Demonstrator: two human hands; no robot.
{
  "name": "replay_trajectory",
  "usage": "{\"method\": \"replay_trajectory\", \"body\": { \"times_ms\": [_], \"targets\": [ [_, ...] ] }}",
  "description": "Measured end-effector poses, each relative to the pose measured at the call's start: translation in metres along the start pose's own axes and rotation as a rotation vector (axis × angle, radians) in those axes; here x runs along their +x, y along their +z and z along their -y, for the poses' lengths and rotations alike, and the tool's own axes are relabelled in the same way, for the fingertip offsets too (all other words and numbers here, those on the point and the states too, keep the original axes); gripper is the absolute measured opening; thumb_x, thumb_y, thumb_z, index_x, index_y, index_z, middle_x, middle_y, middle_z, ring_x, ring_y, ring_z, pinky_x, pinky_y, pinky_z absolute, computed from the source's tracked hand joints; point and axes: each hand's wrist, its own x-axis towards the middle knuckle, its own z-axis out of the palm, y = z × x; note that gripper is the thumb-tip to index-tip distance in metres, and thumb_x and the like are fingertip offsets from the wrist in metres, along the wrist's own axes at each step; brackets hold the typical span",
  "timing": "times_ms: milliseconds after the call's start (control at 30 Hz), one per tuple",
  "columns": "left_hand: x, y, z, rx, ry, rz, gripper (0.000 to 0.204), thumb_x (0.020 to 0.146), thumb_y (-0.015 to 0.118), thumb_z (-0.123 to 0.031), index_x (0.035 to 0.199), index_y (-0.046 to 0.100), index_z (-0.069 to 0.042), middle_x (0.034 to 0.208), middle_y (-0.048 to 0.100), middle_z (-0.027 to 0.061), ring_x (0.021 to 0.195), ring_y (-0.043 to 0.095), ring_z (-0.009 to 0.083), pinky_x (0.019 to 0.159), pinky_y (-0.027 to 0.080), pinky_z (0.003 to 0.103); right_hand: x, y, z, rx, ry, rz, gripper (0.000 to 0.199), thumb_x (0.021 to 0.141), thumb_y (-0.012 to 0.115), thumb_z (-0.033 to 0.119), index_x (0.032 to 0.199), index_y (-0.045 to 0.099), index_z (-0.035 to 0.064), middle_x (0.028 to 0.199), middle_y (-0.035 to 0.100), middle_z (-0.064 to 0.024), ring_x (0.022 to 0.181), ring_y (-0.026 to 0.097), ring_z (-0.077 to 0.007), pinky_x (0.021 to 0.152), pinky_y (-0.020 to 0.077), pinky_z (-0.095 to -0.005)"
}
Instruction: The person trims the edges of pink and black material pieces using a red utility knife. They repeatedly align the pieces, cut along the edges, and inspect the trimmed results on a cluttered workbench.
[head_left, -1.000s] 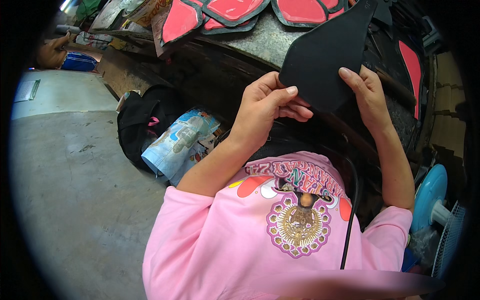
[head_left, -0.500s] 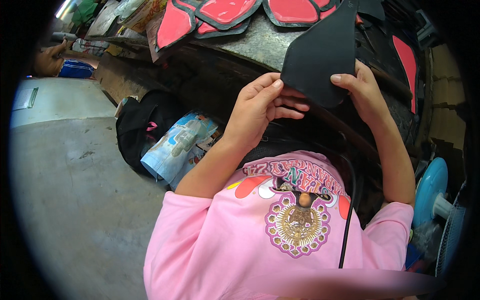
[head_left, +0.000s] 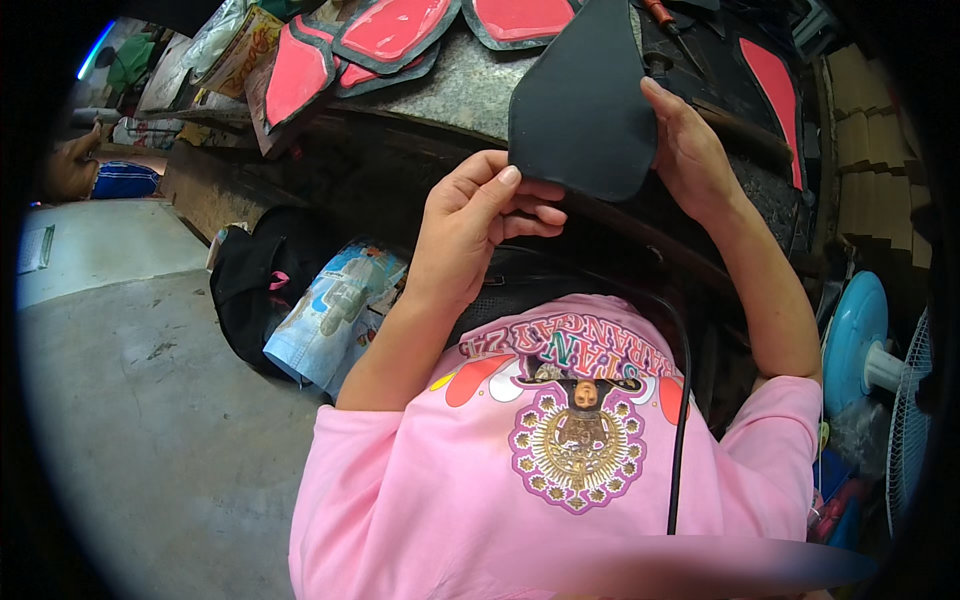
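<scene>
A curved black sheet piece (head_left: 585, 110), smooth like leather or rubber, is held upright over the near edge of the workbench. My left hand (head_left: 470, 215) pinches its lower left corner, thumb in front, with the other fingers loosely curled beneath. Along its right edge lies my right hand (head_left: 695, 155), fingers stretched out and the thumb off the face; fingers behind the piece are hidden. Beyond it on the bench rest several red panels (head_left: 395, 30) with dark borders, some overlapping. A long narrow red panel (head_left: 775, 105) lies farther right.
A screwdriver-like tool with a red handle (head_left: 657, 12) lies on the worn bench (head_left: 465, 95). A black bag (head_left: 255, 300) and a light blue printed package (head_left: 335, 310) stand at left. A blue fan (head_left: 858, 335) stands at right. Someone's bare limb (head_left: 75, 165) shows at far left.
My right hand has loosened its thumb-and-finger grip and slid to the piece's right edge. The black piece now faces me more fully. The whole view has shifted slightly.
</scene>
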Motion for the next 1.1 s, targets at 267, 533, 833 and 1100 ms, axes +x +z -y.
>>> {"method": "replay_trajectory", "body": {
  "times_ms": [267, 533, 833, 1100],
  "targets": [
    [0.000, 0.001, 0.001, 0.048, -0.010, -0.002, 0.024, 0.105, 0.049, -0.016, 0.114, 0.056, 0.004, 0.105, 0.069, 0.0216, 0.088, 0.073, 0.0256, 0.078, 0.062, 0.037, -0.006, 0.001, 0.003, -0.021, -0.082, 0.038, 0.042, 0.095, 0.055, 0.035, 0.122, 0.059, 0.0021, 0.105, 0.066, -0.0039, 0.094, 0.064, -0.0096, 0.082, 0.0515, -0.0271],
    [0.000, 0.000, 0.000, 0.059, -0.017, -0.010, 0.026, 0.105, 0.048, -0.016, 0.117, 0.056, 0.005, 0.107, 0.069, 0.0212, 0.088, 0.072, 0.0252, 0.078, 0.062, 0.037, 0.001, -0.008, -0.001, -0.159, -0.062, 0.098, 0.039, 0.087, 0.065, 0.017, 0.121, 0.058, 0.0001, 0.103, 0.066, -0.0038, 0.090, 0.064, -0.0086, 0.080, 0.0517, -0.0227],
    [0.001, 0.000, 0.000, 0.011, 0.018, -0.046, 0.028, 0.105, 0.048, -0.015, 0.122, 0.055, 0.006, 0.108, 0.068, 0.0228, 0.087, 0.072, 0.0255, 0.077, 0.062, 0.038, 0.002, -0.009, -0.002, -0.132, -0.067, 0.062, 0.037, 0.087, 0.065, 0.015, 0.121, 0.058, 0.0015, 0.101, 0.066, -0.0020, 0.087, 0.064, -0.0061, 0.077, 0.0515, -0.0205],
    [0.001, -0.002, 0.002, 0.016, 0.024, -0.066, 0.022, 0.104, 0.053, -0.015, 0.114, 0.057, 0.004, 0.101, 0.070, 0.0203, 0.084, 0.072, 0.0244, 0.075, 0.063, 0.038, -0.001, -0.003, -0.001, -0.056, -0.052, 0.069, 0.033, 0.091, 0.062, 0.017, 0.120, 0.059, 0.0017, 0.099, 0.066, -0.0008, 0.086, 0.063, -0.0056, 0.075, 0.0513, -0.0213]
  ]
}}
